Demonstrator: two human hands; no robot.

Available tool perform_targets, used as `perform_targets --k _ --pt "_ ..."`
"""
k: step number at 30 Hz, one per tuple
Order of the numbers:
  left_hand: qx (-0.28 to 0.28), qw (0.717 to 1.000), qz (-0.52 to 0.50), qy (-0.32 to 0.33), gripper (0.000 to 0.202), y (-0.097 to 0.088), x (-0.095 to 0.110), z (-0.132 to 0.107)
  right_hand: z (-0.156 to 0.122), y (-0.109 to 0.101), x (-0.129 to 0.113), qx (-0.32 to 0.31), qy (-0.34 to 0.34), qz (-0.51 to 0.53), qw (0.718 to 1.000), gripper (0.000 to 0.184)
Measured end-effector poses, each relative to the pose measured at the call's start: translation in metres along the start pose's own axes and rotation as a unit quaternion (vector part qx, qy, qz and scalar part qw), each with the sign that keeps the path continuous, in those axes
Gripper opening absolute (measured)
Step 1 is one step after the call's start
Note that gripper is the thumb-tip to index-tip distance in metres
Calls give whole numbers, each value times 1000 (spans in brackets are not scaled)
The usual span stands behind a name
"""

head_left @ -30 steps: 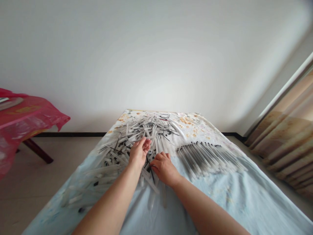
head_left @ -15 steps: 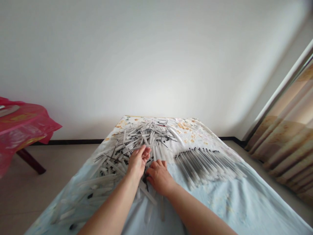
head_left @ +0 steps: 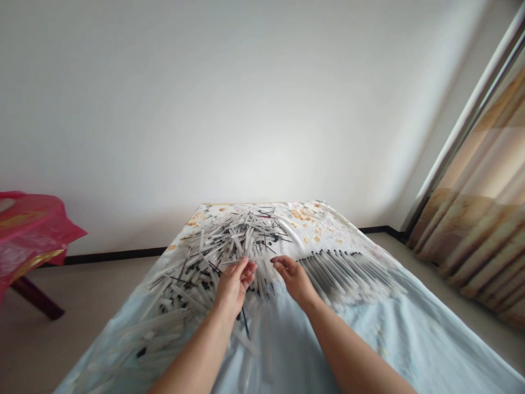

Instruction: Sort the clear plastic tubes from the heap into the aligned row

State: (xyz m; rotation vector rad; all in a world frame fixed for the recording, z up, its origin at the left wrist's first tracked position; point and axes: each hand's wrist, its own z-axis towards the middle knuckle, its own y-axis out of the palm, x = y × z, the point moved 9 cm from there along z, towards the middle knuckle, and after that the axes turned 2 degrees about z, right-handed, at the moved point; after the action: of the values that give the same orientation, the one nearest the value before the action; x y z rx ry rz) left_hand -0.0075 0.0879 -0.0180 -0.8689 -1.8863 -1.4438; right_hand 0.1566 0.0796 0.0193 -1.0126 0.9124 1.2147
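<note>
Hovering over pen pile [head_left: 213, 249] — left hand [head_left: 233, 284], right hand [head_left: 294, 279]

This looks like a room in a home pressed into service for handwork. A plain white wall [head_left: 246, 109] fills the upper frame, with a dark skirting board [head_left: 115, 255] and pale floor [head_left: 82, 295] below. A striped beige curtain [head_left: 484, 219] hangs at the right edge. At the left edge stands a small table under a red plastic cover [head_left: 28, 235]. In the centre, a flowered household sheet [head_left: 410, 339] carries a loose heap of pen parts [head_left: 213, 246] and a tidy row of pens [head_left: 348, 268].
</note>
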Motion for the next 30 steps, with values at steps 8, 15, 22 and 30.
perform_targets --k 8,15,22,30 --pt "-26 999 19 -8 19 7 -8 -2 2 -6 17 24 82 157 984 29" --pt "-26 999 27 -11 21 7 -10 -3 3 -8 18 44 86 168 981 31" --pt "-28 999 33 -7 22 9 -12 -4 4 -7 23 45 77 192 977 23" --pt "-26 999 35 -14 21 9 -14 -6 5 -6 29 39 68 188 979 21"
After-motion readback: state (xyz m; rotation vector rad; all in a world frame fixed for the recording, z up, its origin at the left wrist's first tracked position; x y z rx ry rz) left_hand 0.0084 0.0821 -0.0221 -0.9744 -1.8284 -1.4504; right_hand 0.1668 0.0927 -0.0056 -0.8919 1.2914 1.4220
